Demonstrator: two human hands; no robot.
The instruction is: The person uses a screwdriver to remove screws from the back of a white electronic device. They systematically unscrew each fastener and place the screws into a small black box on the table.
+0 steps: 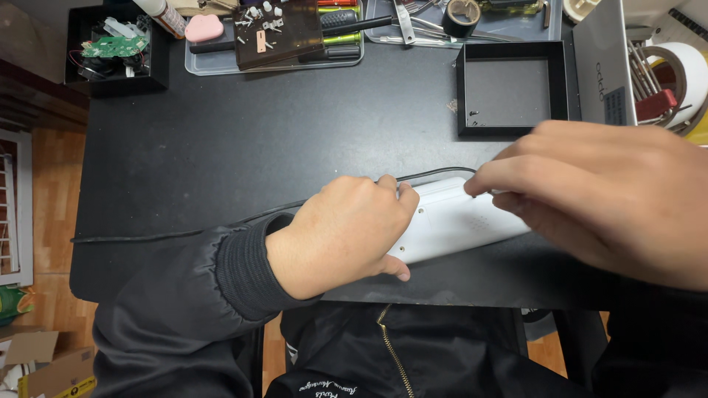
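The left hand (343,232) sits at centre frame, knuckles up, fingers curled down in a grip, its black-sleeved forearm running to the lower left; the right hand (597,199) fills the right side, fingertips pinched together, pointing left.

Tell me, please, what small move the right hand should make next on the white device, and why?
Probably lift the right hand straight up and carry whatever it pinches to the black tray. Its fingertips pinch at the back of the white device, which the left hand steadies on the table. The tray already holds small screw-like bits.
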